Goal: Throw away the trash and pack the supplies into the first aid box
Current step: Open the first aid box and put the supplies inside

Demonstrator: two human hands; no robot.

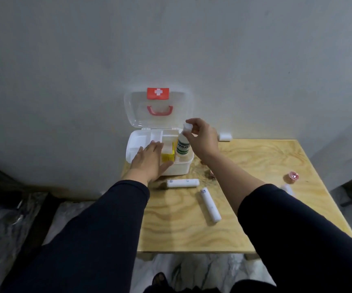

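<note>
A white first aid box [181,166] stands open at the table's far left corner, its clear lid [137,111] with a red cross label leaning back against the wall. A yellow carton [167,157] sits inside it. My left hand [149,159] lies flat on the box's front left, fingers spread over the white inner tray [138,140]. My right hand [201,137] pinches the white cap of a white bottle with a green label [182,146], which stands upright in the box's right side. Two white bandage rolls [182,183] [210,205] lie on the table in front of the box.
The wooden table [255,161] stands against a grey wall. A small red-lidded cup [291,177] sits near the right edge, with a white item [288,189] just below it. Another white roll [224,137] lies by the wall. Dark bags [5,208] are on the floor at left.
</note>
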